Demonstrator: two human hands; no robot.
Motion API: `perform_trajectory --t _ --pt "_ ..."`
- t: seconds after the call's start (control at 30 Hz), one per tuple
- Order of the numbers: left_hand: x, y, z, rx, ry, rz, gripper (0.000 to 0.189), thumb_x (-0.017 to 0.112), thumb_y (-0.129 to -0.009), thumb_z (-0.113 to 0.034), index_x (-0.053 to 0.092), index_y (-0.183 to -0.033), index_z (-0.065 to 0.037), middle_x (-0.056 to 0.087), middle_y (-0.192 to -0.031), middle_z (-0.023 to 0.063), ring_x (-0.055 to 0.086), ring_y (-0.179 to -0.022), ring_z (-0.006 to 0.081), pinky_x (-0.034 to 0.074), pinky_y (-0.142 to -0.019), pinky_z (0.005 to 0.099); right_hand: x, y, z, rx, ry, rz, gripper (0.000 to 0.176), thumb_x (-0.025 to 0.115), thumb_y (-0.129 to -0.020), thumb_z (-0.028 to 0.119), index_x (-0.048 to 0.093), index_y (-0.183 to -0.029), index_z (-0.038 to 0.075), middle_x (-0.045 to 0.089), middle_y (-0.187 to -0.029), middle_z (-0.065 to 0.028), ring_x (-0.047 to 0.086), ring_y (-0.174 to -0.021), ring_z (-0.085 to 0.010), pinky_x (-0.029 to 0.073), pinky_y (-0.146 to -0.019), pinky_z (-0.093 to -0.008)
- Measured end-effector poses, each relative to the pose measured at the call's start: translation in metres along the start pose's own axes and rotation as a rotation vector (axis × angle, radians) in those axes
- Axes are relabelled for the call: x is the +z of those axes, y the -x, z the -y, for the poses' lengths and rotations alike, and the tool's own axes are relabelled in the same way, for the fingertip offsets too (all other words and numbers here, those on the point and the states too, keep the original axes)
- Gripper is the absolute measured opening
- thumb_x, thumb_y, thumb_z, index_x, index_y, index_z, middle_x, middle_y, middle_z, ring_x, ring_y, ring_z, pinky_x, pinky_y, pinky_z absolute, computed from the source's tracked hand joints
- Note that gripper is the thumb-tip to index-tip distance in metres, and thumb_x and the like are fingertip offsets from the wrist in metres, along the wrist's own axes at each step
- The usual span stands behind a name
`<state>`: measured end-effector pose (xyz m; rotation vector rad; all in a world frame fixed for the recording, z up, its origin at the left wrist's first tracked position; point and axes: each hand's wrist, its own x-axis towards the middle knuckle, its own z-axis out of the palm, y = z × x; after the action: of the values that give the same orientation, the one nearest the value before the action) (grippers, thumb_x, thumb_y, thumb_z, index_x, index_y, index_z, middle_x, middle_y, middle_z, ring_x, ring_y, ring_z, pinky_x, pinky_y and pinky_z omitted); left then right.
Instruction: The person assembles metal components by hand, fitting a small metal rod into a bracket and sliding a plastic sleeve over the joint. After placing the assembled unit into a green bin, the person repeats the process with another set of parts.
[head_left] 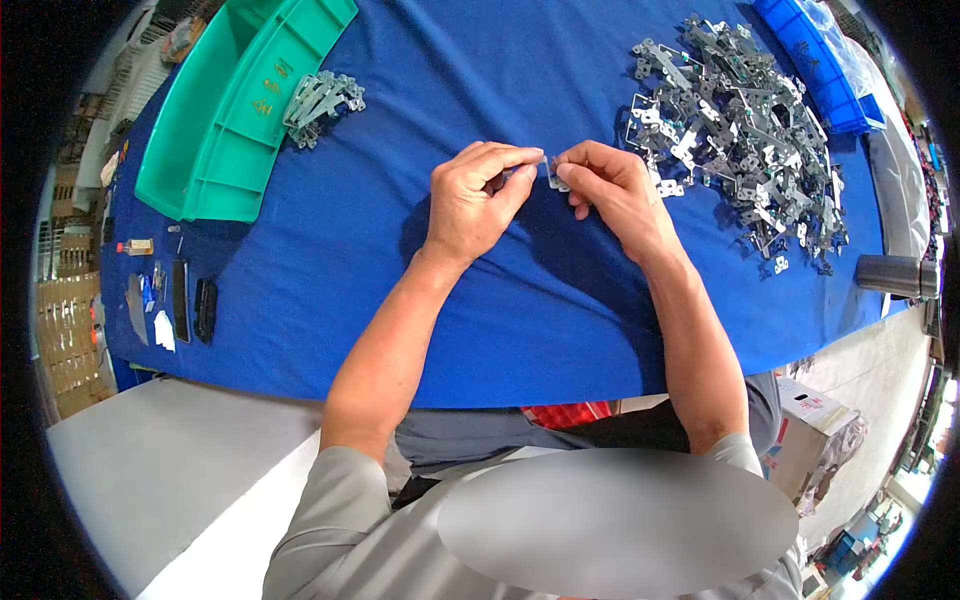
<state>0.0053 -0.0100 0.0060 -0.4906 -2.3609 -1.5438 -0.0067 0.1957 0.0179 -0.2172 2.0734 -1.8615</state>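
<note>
Over the blue cloth [480, 330], both hands hold a small metal part [548, 172] between them. My left hand [480, 195] pinches its left side with thumb and index finger. My right hand [615, 190] grips its right side, fingers curled; much of the part is hidden by the fingertips. To the right of my right hand spreads a large heap of metal brackets [740, 130]. A smaller pile of similar brackets [322, 103] lies at the upper left, against the green bin.
The green bin [230, 150] stands at the upper left, a blue bin [825, 70] at the upper right. A metal cylinder [890, 275] lies at the right edge. A small bottle [136, 247], a black phone-like object [180, 300] and small tools are at the left edge.
</note>
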Motion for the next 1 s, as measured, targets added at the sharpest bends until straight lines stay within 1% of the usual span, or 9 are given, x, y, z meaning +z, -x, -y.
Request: perform_trajectory --t 0.1,0.2,0.3,0.4,0.47,0.57,0.8,0.9,1.0 --pt "0.005 0.002 0.006 -0.050 0.070 -0.008 0.015 0.071 -0.092 -0.002 0.078 -0.105 -0.001 0.078 -0.096 0.0071 0.068 -0.079 0.0079 0.054 -0.069 0.0239 0.000 -0.001 -0.001 -0.004 0.048 -0.057 0.022 0.061 -0.102 0.022 0.067 -0.102 0.000 0.065 -0.084 -0.0013 0.058 -0.072 -0.0070 0.049 -0.064 -0.0246" --pt "0.004 0.004 0.003 -0.055 0.033 0.005 0.014 0.070 -0.094 -0.004 0.077 -0.106 0.000 0.078 -0.092 0.0064 0.066 -0.073 0.0068 0.054 -0.065 0.0235 0.005 -0.003 -0.007 -0.084 -0.100 -0.188 0.020 0.061 -0.103 0.021 0.065 -0.100 0.002 0.065 -0.082 -0.0015 0.057 -0.071 -0.0058 0.046 -0.060 -0.0235" --pt "0.007 0.003 0.005 -0.169 0.068 -0.089 0.014 0.067 -0.097 -0.006 0.076 -0.107 0.000 0.077 -0.090 0.0056 0.064 -0.069 0.0051 0.053 -0.061 0.0223 0.005 -0.004 -0.003 -0.107 -0.211 -0.245 0.019 0.061 -0.103 0.020 0.064 -0.102 0.002 0.064 -0.080 -0.0006 0.056 -0.070 -0.0045 0.044 -0.058 -0.0215" --pt "0.006 0.000 0.009 -0.344 0.183 -0.138 0.016 0.064 -0.100 -0.008 0.074 -0.108 0.001 0.077 -0.090 0.0052 0.061 -0.067 0.0035 0.050 -0.058 0.0207 0.007 0.000 0.001 -0.042 -0.120 -0.146 0.018 0.063 -0.102 0.021 0.067 -0.102 0.004 0.064 -0.080 0.0015 0.055 -0.068 -0.0040 0.042 -0.057 -0.0207" --pt "0.007 -0.001 0.009 -0.324 0.170 -0.141 0.016 0.064 -0.101 -0.009 0.074 -0.109 0.001 0.076 -0.090 0.0048 0.060 -0.066 0.0031 0.049 -0.057 0.0203 0.009 0.002 0.001 -0.048 -0.106 -0.080 0.018 0.064 -0.101 0.022 0.068 -0.101 0.004 0.064 -0.080 0.0018 0.055 -0.068 -0.0047 0.044 -0.059 -0.0221" --pt "0.007 0.000 0.010 -0.306 0.162 -0.141 0.017 0.064 -0.101 -0.009 0.073 -0.110 0.001 0.076 -0.091 0.0047 0.059 -0.065 0.0030 0.049 -0.057 0.0201 0.010 0.001 0.000 -0.092 -0.032 -0.082 0.019 0.064 -0.101 0.021 0.068 -0.101 0.003 0.064 -0.080 0.0011 0.055 -0.069 -0.0055 0.045 -0.060 -0.0229" --pt "0.006 0.000 0.009 -0.260 0.164 -0.138 0.017 0.065 -0.100 -0.009 0.074 -0.110 0.001 0.076 -0.091 0.0045 0.059 -0.066 0.0031 0.049 -0.058 0.0209 0.009 0.000 -0.004 -0.072 0.087 -0.103 0.020 0.065 -0.100 0.020 0.068 -0.100 0.000 0.066 -0.077 -0.0017 0.057 -0.068 -0.0064 0.046 -0.060 -0.0252" --pt "0.008 0.001 0.012 -0.101 0.100 -0.144 0.017 0.065 -0.100 -0.009 0.075 -0.110 0.000 0.077 -0.091 0.0043 0.057 -0.065 0.0025 0.048 -0.057 0.0211 0.007 0.000 -0.006 -0.112 0.140 -0.128 0.020 0.065 -0.100 0.020 0.068 -0.100 0.000 0.066 -0.076 -0.0024 0.057 -0.067 -0.0066 0.045 -0.059 -0.0257" --pt "0.007 0.000 0.015 -0.254 0.144 -0.201 0.017 0.066 -0.100 -0.010 0.075 -0.111 -0.001 0.077 -0.091 0.0039 0.056 -0.065 0.0020 0.047 -0.057 0.0208 0.008 -0.001 -0.006 -0.156 0.134 -0.142 0.020 0.065 -0.099 0.020 0.069 -0.100 0.000 0.067 -0.076 -0.0024 0.057 -0.066 -0.0070 0.045 -0.057 -0.0265"
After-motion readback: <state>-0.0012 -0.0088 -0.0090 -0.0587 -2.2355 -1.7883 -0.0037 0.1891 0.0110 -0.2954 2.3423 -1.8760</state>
